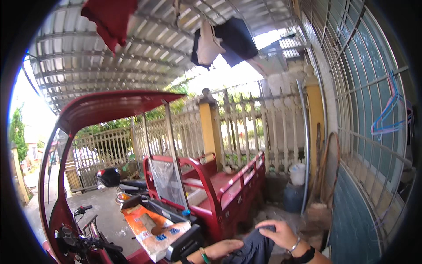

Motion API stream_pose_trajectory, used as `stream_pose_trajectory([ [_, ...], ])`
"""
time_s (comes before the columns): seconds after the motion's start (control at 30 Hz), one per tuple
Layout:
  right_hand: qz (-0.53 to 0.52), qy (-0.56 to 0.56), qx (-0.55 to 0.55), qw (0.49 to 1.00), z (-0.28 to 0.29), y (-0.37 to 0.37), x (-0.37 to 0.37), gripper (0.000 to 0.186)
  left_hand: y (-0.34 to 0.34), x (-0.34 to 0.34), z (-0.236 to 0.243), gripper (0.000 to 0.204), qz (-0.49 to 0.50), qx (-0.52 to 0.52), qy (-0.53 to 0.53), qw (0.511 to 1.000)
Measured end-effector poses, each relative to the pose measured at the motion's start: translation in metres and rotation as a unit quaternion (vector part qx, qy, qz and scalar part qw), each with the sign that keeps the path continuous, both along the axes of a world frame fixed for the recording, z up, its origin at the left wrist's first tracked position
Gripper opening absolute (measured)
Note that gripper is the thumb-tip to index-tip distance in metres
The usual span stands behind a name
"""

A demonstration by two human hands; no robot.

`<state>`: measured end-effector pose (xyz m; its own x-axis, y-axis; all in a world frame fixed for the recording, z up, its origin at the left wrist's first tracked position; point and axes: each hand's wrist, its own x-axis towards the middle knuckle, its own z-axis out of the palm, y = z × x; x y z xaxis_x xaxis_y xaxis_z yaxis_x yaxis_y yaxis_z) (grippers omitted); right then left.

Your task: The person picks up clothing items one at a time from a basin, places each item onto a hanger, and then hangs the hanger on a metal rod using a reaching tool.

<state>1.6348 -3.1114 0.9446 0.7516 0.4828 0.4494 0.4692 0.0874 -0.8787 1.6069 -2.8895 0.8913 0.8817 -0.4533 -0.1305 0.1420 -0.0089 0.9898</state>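
Dark blue-grey cloth rises between my hands at the lower middle of the view. My right hand bends over the top of it, its fingers closed on the cloth near its upper edge. Beside the cloth's left side lies my left hand, fingers stretched out and seen edge-on. A green bangle sits on the left wrist; a silver bracelet and a black band are on the right. Whether the cloth is a separate garment or clothing I wear, I cannot tell.
A red cargo tricycle with a canopy stands ahead and left. An orange and white flattened package covers its seat. A barred window with hangers lines the right. Clothes hang overhead; a blue barrel stands by the fence.
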Motion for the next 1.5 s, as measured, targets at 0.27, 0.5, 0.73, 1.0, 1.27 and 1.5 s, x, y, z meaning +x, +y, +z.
stream_pose_trajectory([
  [0.27,-0.024,-0.069,-0.002,0.997,-0.011,0.018,0.054,0.016,0.036,0.062,-0.033,0.030,-0.135,0.142,0.044,0.980],
  [0.5,-0.089,-0.112,0.012,0.990,-0.025,0.020,0.080,0.015,0.034,0.082,-0.114,0.033,-0.194,0.241,0.095,0.946],
  [0.73,-0.153,-0.136,-0.013,0.979,-0.010,-0.021,0.090,0.018,0.064,0.108,-0.097,0.032,-0.002,0.041,0.207,0.977],
  [1.0,-0.146,-0.024,-0.031,0.989,-0.013,-0.061,0.107,0.024,0.065,0.145,-0.013,0.022,0.178,-0.201,0.096,0.958],
  [1.27,0.010,0.121,-0.302,0.946,-0.042,-0.080,0.094,0.043,-0.027,0.170,0.036,0.025,0.043,-0.163,0.098,0.981],
  [1.5,-0.071,0.073,-0.309,0.946,-0.085,-0.014,0.084,0.041,-0.077,0.178,0.046,0.020,0.039,-0.104,0.069,0.991],
])
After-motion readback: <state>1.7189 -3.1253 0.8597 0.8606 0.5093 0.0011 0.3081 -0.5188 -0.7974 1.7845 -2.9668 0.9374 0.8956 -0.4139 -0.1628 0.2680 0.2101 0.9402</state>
